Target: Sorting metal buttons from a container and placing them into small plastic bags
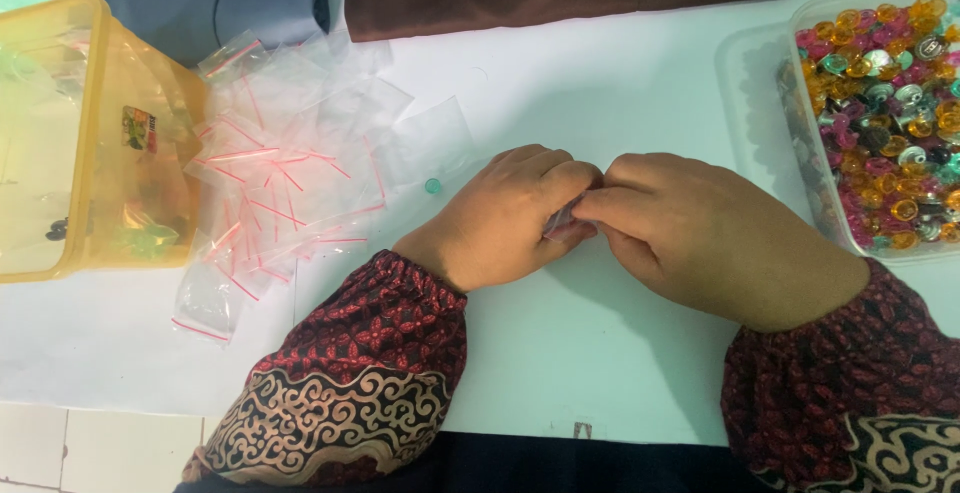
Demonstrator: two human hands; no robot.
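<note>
the left hand (505, 218) and the right hand (700, 233) meet in the middle of the white bench (600, 353). both grips are pinched shut on one small clear bag (562, 221), which peeks out between the fingertips. most of the bag is hidden. just up and left of the left grip lies a tiny green bead (432, 186). further left is a pile of clear bags with red strips (280, 183), and past it a yellow tub (60, 133). far to the right of the right grip sits a clear box of bright beads (885, 103).
</note>
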